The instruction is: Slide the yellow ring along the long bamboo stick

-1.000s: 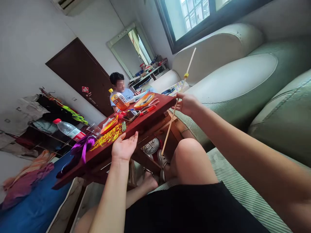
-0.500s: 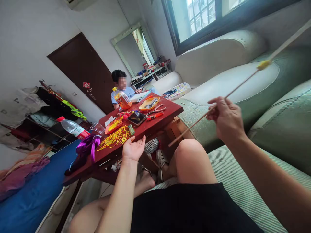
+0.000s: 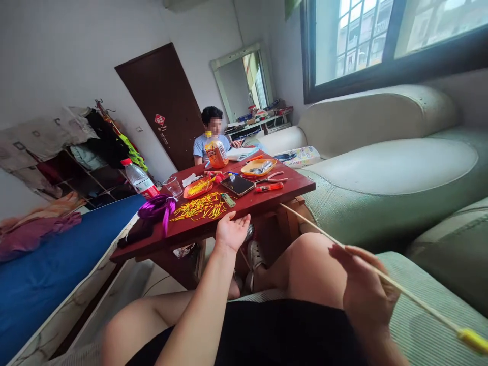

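Observation:
My right hand (image 3: 368, 290) is closed around a thin pale stick (image 3: 312, 223) above my lap. The stick slants from near the table edge down to the lower right, where a yellow piece (image 3: 473, 339) is fixed on it. My left hand (image 3: 232, 231) is held palm up just in front of the table edge, fingers stretched out with nothing in them. Close by it on the table lie a small green lighter (image 3: 229, 200) and many loose yellow strands (image 3: 198, 208).
The dark red table (image 3: 251, 206) bears a phone (image 3: 238, 185), a red-handled tool (image 3: 269, 187), pliers (image 3: 276, 178), an orange tray (image 3: 190, 193), a yellow tray (image 3: 247, 172), purple thread (image 3: 156, 208) and bottles. Behind it sits another person (image 3: 200, 145). A pale sofa (image 3: 381, 168) stands at right.
My right hand has come down with the stick. The stick's yellow end has swung from upper right to lower right. My left hand stays palm up; the whole view has shifted.

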`<act>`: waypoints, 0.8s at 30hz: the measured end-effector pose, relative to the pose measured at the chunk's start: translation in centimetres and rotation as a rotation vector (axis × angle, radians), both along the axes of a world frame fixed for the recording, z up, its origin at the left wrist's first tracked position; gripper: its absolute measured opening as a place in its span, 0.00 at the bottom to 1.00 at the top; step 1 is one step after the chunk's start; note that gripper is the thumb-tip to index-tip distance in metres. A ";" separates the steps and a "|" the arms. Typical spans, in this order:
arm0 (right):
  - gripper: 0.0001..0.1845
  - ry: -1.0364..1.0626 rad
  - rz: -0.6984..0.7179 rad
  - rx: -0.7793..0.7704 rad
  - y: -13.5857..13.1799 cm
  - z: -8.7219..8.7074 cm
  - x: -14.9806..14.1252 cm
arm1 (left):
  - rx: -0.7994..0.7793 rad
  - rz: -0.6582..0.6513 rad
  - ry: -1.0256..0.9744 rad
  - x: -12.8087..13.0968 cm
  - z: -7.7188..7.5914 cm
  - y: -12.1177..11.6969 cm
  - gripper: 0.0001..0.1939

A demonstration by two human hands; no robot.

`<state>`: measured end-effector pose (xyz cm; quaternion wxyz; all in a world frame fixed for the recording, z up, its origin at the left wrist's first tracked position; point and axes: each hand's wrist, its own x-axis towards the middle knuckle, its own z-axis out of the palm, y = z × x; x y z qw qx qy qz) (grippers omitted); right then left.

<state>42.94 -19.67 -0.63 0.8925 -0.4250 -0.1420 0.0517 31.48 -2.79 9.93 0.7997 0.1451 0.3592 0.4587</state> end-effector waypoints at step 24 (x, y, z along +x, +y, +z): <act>0.11 -0.977 0.289 -0.918 10.7 2.1 2.7 | 0.094 -0.969 0.138 -4.0 -5.8 -14.4 0.15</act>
